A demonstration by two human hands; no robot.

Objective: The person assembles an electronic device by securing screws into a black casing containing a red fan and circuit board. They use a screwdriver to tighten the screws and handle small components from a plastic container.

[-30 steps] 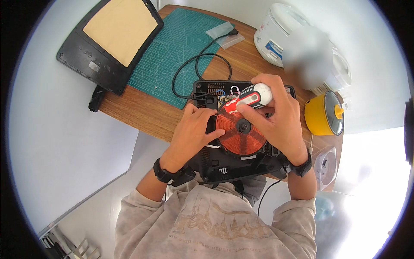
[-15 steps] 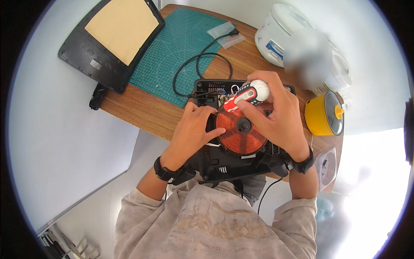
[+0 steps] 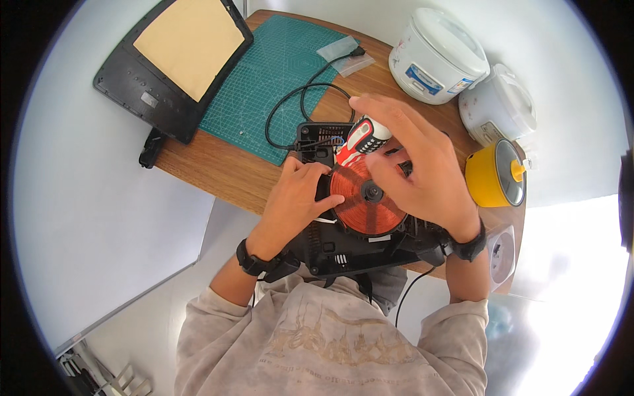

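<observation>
- The right hand (image 3: 422,155) is half curled about a red, white and black screwdriver (image 3: 360,137), thumb and forefinger well apart; I cannot tell from here whether any finger grips it.
- The screwdriver leans over the far left edge of a round copper coil (image 3: 355,191), its tip hidden.
- The left hand (image 3: 296,199) is partly open, thumb on the coil's left edge, fingertips near the low end of the screwdriver; whether they touch it I cannot tell.
- The coil sits inside a black case (image 3: 363,254), at the near edge of the wooden bench (image 3: 218,175).
- A black cord (image 3: 267,124) loops from the case's far left corner over a green mat (image 3: 277,72), its plug by a clear bag (image 3: 356,65).
- Far left, a black panel (image 3: 125,99) carries a cream sheet (image 3: 188,46).
- On the right stand two white rice cookers (image 3: 439,56), a yellow pot (image 3: 485,175) and, nearer, a clear box (image 3: 494,274).
</observation>
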